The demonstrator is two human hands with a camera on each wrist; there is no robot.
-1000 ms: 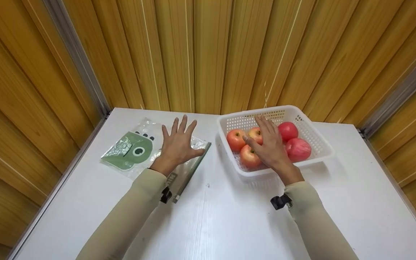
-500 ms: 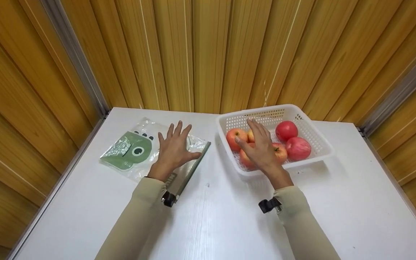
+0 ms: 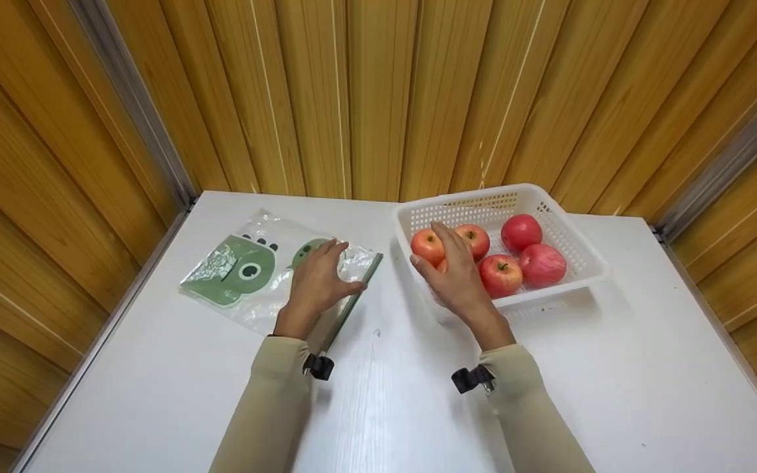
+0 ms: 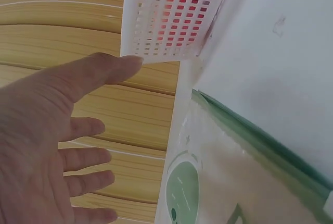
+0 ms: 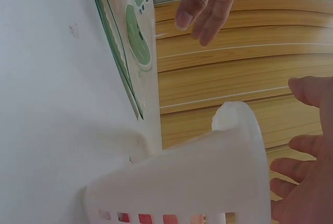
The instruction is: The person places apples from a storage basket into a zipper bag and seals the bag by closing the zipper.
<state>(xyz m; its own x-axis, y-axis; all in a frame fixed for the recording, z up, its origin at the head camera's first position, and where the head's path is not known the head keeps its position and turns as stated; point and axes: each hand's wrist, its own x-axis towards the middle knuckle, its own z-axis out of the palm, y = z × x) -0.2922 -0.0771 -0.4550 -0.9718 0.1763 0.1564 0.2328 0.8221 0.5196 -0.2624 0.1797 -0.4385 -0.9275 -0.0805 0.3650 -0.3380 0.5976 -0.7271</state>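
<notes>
My left hand (image 3: pixel 318 282) hovers over a clear zip bag (image 3: pixel 273 269) that lies flat at the left, printed with green cartoon faces. Its fingers are extended with the thumb apart, holding nothing, as the left wrist view also shows. The bag's green zip edge (image 4: pixel 260 151) faces the basket. Over the near left corner of a white plastic basket (image 3: pixel 582 263) is my right hand (image 3: pixel 457 279), fingers loosely extended and nothing in its grasp. Several red apples (image 3: pixel 501 276) sit in the basket; one is mostly hidden behind the right hand.
The white table (image 3: pixel 378 401) carries the bag and basket. Wood-patterned panels (image 3: pixel 378 98) rise behind it and at both sides, with grey metal strips (image 3: pixel 135 98) at the corners. A black wrist camera (image 3: pixel 474 379) is strapped to each arm.
The right hand has moved left across the basket, uncovering apples at the middle and right. My left hand has come slightly nearer, its fingers closer together. Bag and basket have stayed put.
</notes>
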